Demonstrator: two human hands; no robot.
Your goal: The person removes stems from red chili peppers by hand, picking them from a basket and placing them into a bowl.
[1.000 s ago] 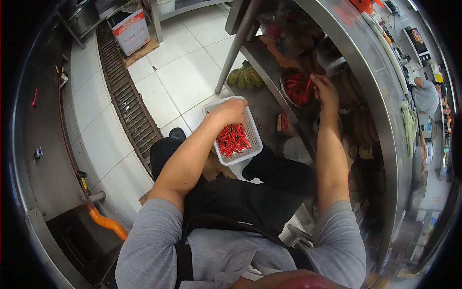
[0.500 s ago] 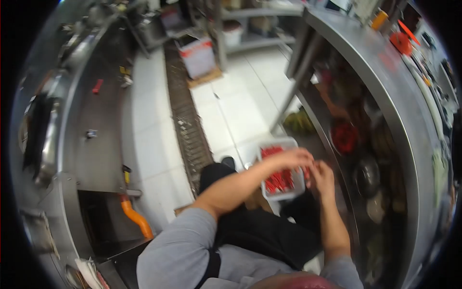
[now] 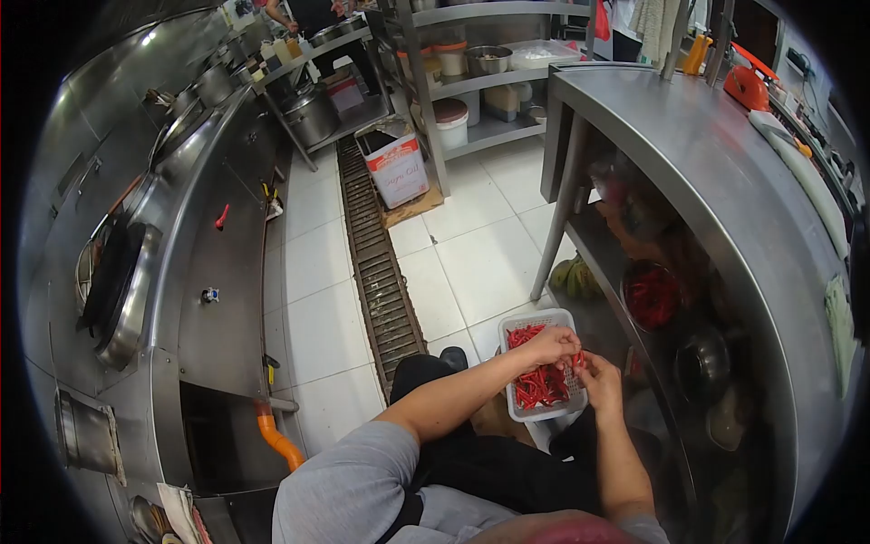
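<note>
A white plastic basket (image 3: 548, 316) in front of me holds many red chili peppers (image 3: 541, 388). Over its right half, my left hand (image 3: 551, 347) has thumb and fingers pinched together; what is between them is too small to make out. My right hand (image 3: 601, 381) is closed at the basket's right edge, with a bit of red chili pepper (image 3: 578, 360) showing at its fingertips. The two hands' fingertips nearly meet.
A steel counter (image 3: 652, 109) with a dark lower shelf curves along my right; a bowl of red chilies (image 3: 652, 295) and green bananas (image 3: 575, 277) sit there. A floor drain grate (image 3: 376, 263) runs ahead. On the left is a steel stove unit (image 3: 217, 272). A person (image 3: 313, 18) stands at the back.
The view has shifted and become sharper, showing more of the kitchen's far end. Both hands stay close together over the basket, the fingertips a little apart from before.
</note>
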